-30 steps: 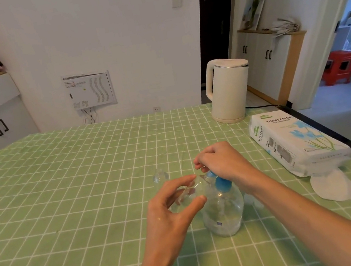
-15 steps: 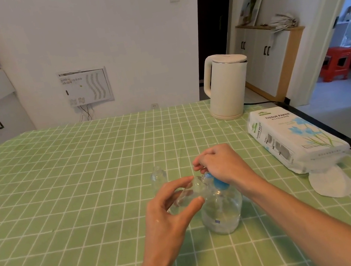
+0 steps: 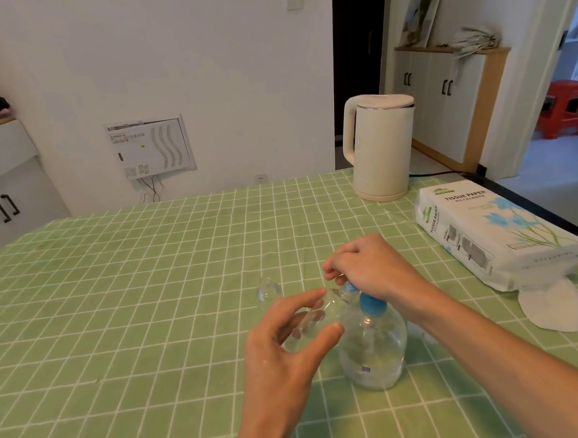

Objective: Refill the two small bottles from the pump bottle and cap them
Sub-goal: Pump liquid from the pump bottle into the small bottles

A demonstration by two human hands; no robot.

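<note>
A clear pump bottle (image 3: 374,350) with a blue pump top stands on the green checked tablecloth, near the middle. My right hand (image 3: 368,270) rests on top of its pump head, fingers curled over the nozzle. My left hand (image 3: 287,350) holds a small clear bottle (image 3: 317,320) tilted, its mouth up against the nozzle. A second small clear bottle (image 3: 268,292) stands upright on the cloth, just behind and left of my hands. No caps are visible.
A white electric kettle (image 3: 379,148) stands at the back right, its cord running off the table edge. A pack of tissue paper (image 3: 490,229) lies on the right with a loose white tissue (image 3: 558,306) beside it. The table's right edge is close.
Both hands stay at the pump bottle in nearly the same grip. The camera view has tilted slightly.
</note>
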